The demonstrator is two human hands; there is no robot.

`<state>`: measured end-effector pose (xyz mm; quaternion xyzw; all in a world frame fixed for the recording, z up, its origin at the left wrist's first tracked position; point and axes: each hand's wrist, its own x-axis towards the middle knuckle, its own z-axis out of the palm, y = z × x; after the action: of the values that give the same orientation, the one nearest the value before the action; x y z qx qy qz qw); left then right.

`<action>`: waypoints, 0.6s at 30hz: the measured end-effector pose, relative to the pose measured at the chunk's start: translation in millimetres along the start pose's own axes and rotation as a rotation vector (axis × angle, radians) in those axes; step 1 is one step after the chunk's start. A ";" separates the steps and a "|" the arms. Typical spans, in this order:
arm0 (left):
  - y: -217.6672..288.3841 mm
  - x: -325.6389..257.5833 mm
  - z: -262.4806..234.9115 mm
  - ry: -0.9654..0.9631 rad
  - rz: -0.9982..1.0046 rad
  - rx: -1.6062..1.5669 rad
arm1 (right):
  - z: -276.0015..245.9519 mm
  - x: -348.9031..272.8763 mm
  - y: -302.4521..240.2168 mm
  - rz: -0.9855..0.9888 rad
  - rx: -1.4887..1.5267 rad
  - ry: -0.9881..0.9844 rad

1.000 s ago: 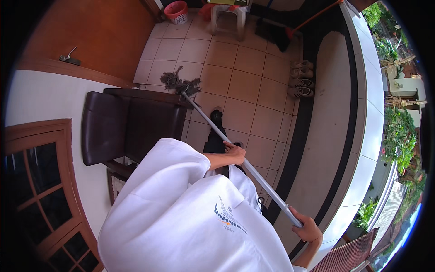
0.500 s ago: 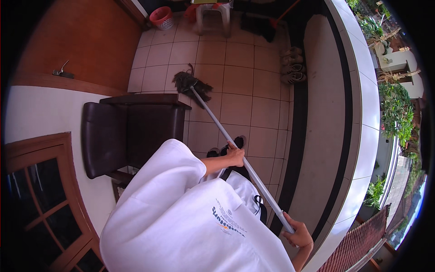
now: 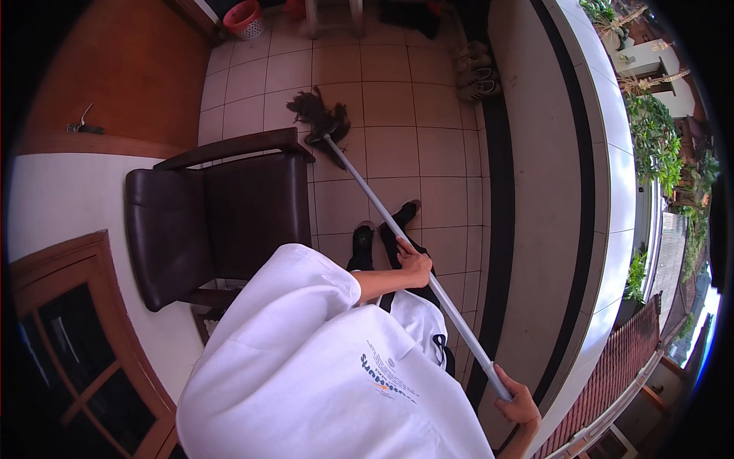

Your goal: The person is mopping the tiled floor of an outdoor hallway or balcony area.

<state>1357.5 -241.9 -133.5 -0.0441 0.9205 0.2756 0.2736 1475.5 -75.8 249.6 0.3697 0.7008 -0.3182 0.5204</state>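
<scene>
A mop with a long grey handle (image 3: 375,203) slants from upper left to lower right across my body. Its dark, stringy head (image 3: 319,116) lies on the tiled floor, just past the armchair's front corner. My left hand (image 3: 414,264) is closed around the middle of the handle, in front of my legs. Near the handle's upper end, my right hand (image 3: 517,398) grips it at the lower right, by the low wall.
A dark brown armchair (image 3: 252,214) stands at my left, close to the mop. Beyond are a red and white basket (image 3: 245,20) and the legs of a pale stool (image 3: 356,19). Several shoes (image 3: 477,76) line the low wall (image 3: 535,191) on the right. A wooden door (image 3: 115,84) is at far left.
The view has shifted, so the basket, stool and shoes sit higher in the picture. My right hand and the handle's upper end have moved down and right. Both hands keep their grip.
</scene>
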 end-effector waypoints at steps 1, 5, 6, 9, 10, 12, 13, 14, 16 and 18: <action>5.1 -13.8 17.5 -0.164 0.072 0.078 | -1.1 -13.0 12.2 0.010 0.012 0.006; 45.7 -61.9 -43.2 -0.684 0.320 0.323 | 5.9 -55.7 57.1 0.026 0.158 0.003; 53.9 -72.7 -40.5 -0.700 0.360 0.328 | 14.3 -75.5 57.9 0.137 0.249 -0.028; 70.4 -106.5 -44.7 -0.645 0.538 0.448 | 12.6 -123.4 69.2 -0.206 0.340 0.158; 85.7 -122.2 -64.2 -0.712 0.654 0.514 | 16.0 -133.8 73.5 -0.202 0.354 0.164; 104.9 -154.3 -94.2 -0.734 0.829 0.473 | 17.0 -152.9 84.9 -0.131 0.347 0.148; 111.9 -170.1 -93.1 -0.708 0.879 0.487 | 15.5 -160.3 91.5 -0.096 0.342 0.142; 119.4 -187.3 -90.1 -0.681 0.927 0.499 | 13.4 -166.9 98.7 -0.062 0.335 0.134; 134.5 -217.3 -90.7 -0.705 1.045 0.623 | 10.3 -178.7 116.3 0.007 0.322 0.117; 141.6 -235.4 -87.6 -0.724 1.158 0.748 | 6.9 -187.0 136.0 0.073 0.307 0.097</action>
<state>1481.9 -185.3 120.4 0.6314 0.6821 0.0429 0.3663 1629.0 -45.2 420.0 0.4849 0.6544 -0.3843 0.4346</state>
